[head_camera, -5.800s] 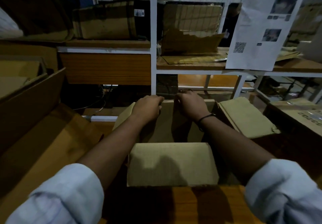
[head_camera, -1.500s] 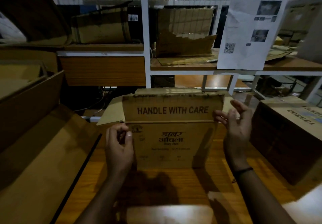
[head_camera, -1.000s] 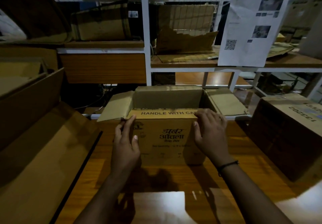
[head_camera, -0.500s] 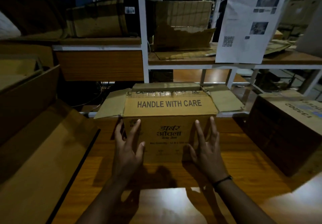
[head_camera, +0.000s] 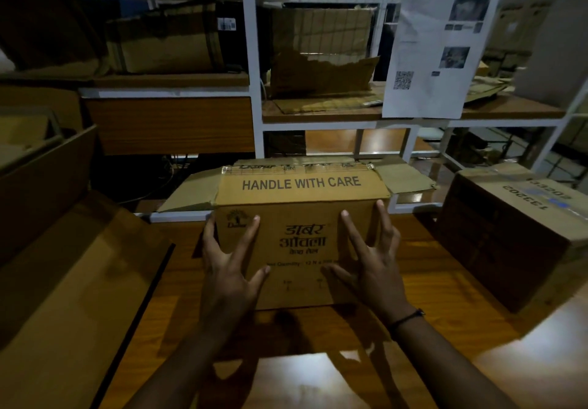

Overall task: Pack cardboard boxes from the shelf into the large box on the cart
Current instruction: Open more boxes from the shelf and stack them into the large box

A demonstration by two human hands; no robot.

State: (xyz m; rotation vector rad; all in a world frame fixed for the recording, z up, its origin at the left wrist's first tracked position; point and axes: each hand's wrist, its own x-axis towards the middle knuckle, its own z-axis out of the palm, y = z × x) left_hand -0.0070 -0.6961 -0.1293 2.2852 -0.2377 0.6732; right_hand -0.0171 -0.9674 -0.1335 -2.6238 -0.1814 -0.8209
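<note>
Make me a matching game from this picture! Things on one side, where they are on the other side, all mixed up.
Things: 1 HANDLE WITH CARE box; 2 numbered box; 3 torn cardboard; 4 paper sheet.
Places: A hanging on the white frame; B on the shelf board; C middle of the wooden top; D right side of the wooden top.
Pairs: 1-C, 2-D, 3-B, 4-A.

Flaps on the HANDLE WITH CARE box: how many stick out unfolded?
2: left flap and right flap, each splayed out sideways. The front flap lies folded over the top.
</note>
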